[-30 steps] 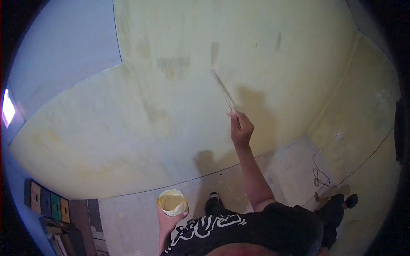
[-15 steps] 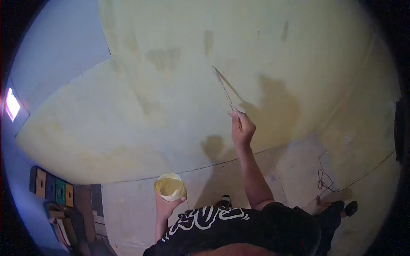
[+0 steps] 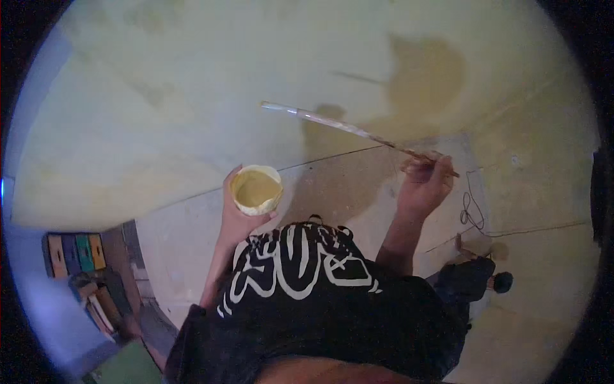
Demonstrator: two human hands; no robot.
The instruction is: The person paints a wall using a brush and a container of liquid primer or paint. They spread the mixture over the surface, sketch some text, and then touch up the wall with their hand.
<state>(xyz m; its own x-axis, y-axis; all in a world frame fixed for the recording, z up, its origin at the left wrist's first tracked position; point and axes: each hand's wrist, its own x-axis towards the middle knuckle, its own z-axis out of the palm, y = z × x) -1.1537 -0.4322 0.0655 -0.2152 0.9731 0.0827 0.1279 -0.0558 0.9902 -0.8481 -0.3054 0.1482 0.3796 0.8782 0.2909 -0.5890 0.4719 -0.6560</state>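
Note:
My left hand (image 3: pixel 238 214) is wrapped round a white cup (image 3: pixel 257 208) whose sides are smeared with yellow. Pale yellow paint (image 3: pixel 257 187) shows inside it. Out to the right, my right hand (image 3: pixel 430 182) grips a long thin paintbrush (image 3: pixel 332 123) near the end of its brown handle. The brush slants up and to the left, and its yellowish tip is apart from the cup, above and slightly right of it. Beyond both hands stands a pale yellow wall (image 3: pixel 211 83) with darker patches; in this view I cannot tell whether the brush tip touches it.
Another person (image 3: pixel 470 278) in dark clothes is low on the floor at the right, near a thin looped cord (image 3: pixel 472 211). Coloured boxes (image 3: pixel 75 254) stand in the far left corner, with a cluttered shelf (image 3: pixel 99 307) beside them. The pale floor (image 3: pixel 173 224) meets the wall behind the cup.
My right hand has moved right and down, and the brush has swung from steep to nearly level. The cup in my left hand has risen in the picture. The whole view has tilted downward.

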